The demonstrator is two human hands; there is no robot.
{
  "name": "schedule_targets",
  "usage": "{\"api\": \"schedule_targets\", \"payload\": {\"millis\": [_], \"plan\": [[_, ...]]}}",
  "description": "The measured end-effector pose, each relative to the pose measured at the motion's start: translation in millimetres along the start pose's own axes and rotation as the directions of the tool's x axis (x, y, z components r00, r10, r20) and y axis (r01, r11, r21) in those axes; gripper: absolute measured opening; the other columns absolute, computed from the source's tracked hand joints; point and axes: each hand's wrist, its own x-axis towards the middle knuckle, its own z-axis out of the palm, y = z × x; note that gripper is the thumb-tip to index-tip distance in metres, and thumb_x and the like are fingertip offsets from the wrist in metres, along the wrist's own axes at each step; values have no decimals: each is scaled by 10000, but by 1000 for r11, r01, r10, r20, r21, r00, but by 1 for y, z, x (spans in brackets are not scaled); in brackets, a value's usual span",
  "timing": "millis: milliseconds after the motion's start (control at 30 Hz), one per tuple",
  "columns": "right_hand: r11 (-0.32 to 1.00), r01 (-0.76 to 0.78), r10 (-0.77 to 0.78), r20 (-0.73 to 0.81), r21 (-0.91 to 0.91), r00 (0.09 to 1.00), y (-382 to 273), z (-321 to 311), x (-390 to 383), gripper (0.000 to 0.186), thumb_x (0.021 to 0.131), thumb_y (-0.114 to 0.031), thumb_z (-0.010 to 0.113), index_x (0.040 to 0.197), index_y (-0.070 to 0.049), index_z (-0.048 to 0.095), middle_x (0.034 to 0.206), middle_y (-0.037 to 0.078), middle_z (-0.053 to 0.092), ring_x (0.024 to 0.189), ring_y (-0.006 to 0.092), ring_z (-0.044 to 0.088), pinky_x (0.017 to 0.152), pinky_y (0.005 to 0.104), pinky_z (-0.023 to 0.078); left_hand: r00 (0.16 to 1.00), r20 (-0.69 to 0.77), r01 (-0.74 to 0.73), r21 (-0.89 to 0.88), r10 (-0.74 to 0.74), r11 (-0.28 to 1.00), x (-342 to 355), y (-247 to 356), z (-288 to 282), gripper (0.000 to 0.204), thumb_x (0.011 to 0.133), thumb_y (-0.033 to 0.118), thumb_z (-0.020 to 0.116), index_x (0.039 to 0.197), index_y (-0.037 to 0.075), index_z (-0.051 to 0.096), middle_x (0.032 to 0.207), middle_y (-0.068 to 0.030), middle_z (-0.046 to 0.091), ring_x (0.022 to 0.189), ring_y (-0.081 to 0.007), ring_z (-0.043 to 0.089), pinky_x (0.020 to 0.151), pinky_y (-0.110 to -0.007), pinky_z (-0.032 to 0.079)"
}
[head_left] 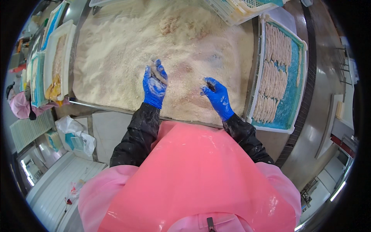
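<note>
Both my hands wear blue gloves dusted with pale crumbs, above a wide steel-edged bed of beige breading. My left hand is turned palm up, its fingers curled round a coated strip that lies across the palm. To the right, my right hand points inward just over the breading, thumb and fingers bent together; whatever they pinch, if anything, is too small to make out. Farther back in the breading lies a clumped heap of pinkish pieces.
At the right stands a white-rimmed tray with a blue lining, holding several rows of coated strips. Stacked baskets overhang the far right corner. Left of the bed, a co-worker's yellow-gloved hand reaches into a white bin.
</note>
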Motion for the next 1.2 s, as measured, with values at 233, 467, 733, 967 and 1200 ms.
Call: {"api": "schedule_targets", "payload": {"millis": [233, 467, 733, 967, 1200], "plan": [[506, 571, -477, 342, -646, 810, -53, 63, -2, 394, 811, -60, 683, 1193, -40, 588, 985, 115, 625, 737, 178, 618, 644, 292, 503, 989, -20, 127, -400, -147, 907, -15, -50, 64, 493, 1010, 349, 332, 1435, 99, 320, 1490, -126, 321, 1379, -248, 298, 1098, -394, 310], [735, 488, -464, 175, -471, 868, -36, 61, -15, 351, 806, -5, 680, 1148, -16, 603, 962, 98, 622, 745, 155, 590, 678, 265, 480, 1000, 11, 18, 193, -20, 981, -14, -73, 68, 519, 1007, 235, 358, 1490, 193, 174, 1490, -108, 316, 1360, -230, 329, 1021, -334, 392], [855, 343, -384, -32, -389, 923, -43, 55, -25, 293, 811, 1, 680, 1099, -7, 626, 931, 35, 640, 776, 88, 526, 698, 244, 456, 998, -1, 63, 218, -64, 974, -17, -95, 70, 594, 985, 158, 400, 1501, 218, 112, 1510, -97, 281, 1366, -235, 317, 1050, -354, 358], [842, 370, -430, -75, -393, 900, -40, 35, -24, 289, 790, -24, 707, 1065, -18, 618, 924, 41, 615, 755, 107, 546, 681, 238, 457, 995, 51, 66, 289, -84, 955, -22, -130, 82, 559, 990, 150, 393, 1496, 220, 165, 1508, -132, 268, 1364, -254, 318, 1069, -364, 350], [579, 639, -733, 19, -507, 680, -56, -18, -26, 404, 971, -308, 468, 1242, -18, 549, 1300, 160, 492, 1258, 296, 432, 1051, 410, 332, 953, 30, 303, -47, -302, 952, -27, -159, 97, 504, 1001, 175, 359, 1482, 119, 223, 1512, -109, 281, 1363, -230, 326, 1102, -364, 300]]}}
